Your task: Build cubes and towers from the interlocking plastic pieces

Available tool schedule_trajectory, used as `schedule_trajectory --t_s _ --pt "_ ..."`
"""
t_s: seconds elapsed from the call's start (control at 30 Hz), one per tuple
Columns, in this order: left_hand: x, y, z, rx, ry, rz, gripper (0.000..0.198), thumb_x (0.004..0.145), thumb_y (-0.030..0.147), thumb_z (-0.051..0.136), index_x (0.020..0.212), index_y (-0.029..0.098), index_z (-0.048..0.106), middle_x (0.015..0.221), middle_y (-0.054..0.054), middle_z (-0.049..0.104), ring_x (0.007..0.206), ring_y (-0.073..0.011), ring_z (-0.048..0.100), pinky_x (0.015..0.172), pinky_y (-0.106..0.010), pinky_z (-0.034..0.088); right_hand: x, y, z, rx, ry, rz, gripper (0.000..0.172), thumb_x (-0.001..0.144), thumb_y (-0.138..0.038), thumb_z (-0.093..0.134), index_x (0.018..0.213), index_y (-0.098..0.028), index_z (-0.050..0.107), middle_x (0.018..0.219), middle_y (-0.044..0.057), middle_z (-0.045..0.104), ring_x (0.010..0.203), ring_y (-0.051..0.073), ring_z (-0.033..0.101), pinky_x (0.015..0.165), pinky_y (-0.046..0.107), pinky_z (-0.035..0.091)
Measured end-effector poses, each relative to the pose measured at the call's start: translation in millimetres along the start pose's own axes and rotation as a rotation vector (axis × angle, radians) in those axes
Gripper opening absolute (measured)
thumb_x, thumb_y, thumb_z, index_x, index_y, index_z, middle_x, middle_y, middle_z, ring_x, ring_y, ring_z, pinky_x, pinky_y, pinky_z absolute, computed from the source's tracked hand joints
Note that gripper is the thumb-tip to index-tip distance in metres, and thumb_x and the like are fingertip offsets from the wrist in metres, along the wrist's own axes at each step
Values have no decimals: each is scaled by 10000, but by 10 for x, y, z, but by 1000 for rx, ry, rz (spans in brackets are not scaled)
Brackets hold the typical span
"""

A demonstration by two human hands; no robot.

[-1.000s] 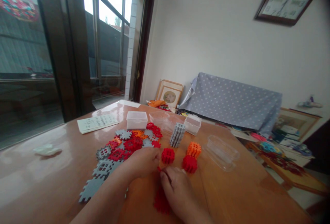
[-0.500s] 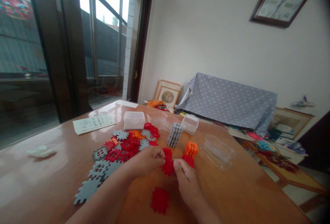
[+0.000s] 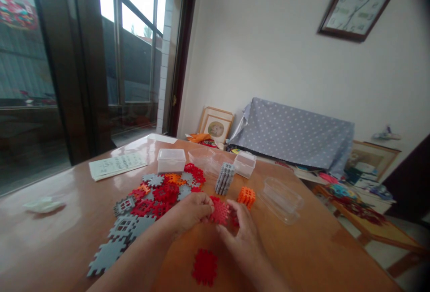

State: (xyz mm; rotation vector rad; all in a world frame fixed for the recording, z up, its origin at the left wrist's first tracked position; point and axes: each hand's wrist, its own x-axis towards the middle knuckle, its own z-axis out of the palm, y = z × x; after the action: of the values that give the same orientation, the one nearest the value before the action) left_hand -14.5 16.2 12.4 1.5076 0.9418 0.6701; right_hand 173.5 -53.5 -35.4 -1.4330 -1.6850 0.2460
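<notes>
My left hand [image 3: 195, 209] is closed, pinching the left edge of a red interlocking tile [image 3: 220, 211] just above the table. My right hand [image 3: 240, 229] is at the tile's right side, thumb and fingers spread apart around that edge; whether a fingertip touches it is hard to see. Behind my right fingers, part of another red piece [image 3: 235, 220] shows, mostly hidden. A single red tile [image 3: 204, 266] lies flat nearer to me. Beyond my hands stand a grey stack of pieces [image 3: 225, 178] and a shorter orange stack [image 3: 246, 197].
Left of my hands spreads a pile of red, grey and orange tiles [image 3: 164, 192]. Two clear plastic boxes [image 3: 171, 161] and clear lids [image 3: 280, 200] sit farther back. A written paper [image 3: 117, 165] and a crumpled white wrapper [image 3: 43, 204] lie at left.
My right thumb and fingers have parted from their pinch on the red piece. The tile in my left hand has turned, its toothed edge now facing right. The view has shifted slightly.
</notes>
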Motion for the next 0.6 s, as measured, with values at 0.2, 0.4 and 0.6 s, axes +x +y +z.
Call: schedule_trajectory --t_s 0.2,0.4,0.6 --pt "34 -52 73 -113 -38 17 178 733 329 609 808 170 578 686 25 616 610 -104 534 607 -226 377 63 69 -106 -57 7 -47 534 744 -257 689 1260 -234 556 1214 83 608 1120 242 596 980 392 495" --pt "13 36 67 -99 15 18 248 769 353 592 929 163 594 835 -27 696 707 -121 588 660 -232 416 220 327 -482 -73 20 121 515 771 -348 677 1259 -204 591 1268 105 627 1181 276 579 1035 455 439" --pt "-15 122 61 -43 31 7 258 736 384 622 864 162 596 840 -45 701 733 -140 610 692 -249 460 235 694 -700 39 -36 252 501 751 -400 707 1204 -194 654 1191 100 682 1124 285 619 1019 472 437"
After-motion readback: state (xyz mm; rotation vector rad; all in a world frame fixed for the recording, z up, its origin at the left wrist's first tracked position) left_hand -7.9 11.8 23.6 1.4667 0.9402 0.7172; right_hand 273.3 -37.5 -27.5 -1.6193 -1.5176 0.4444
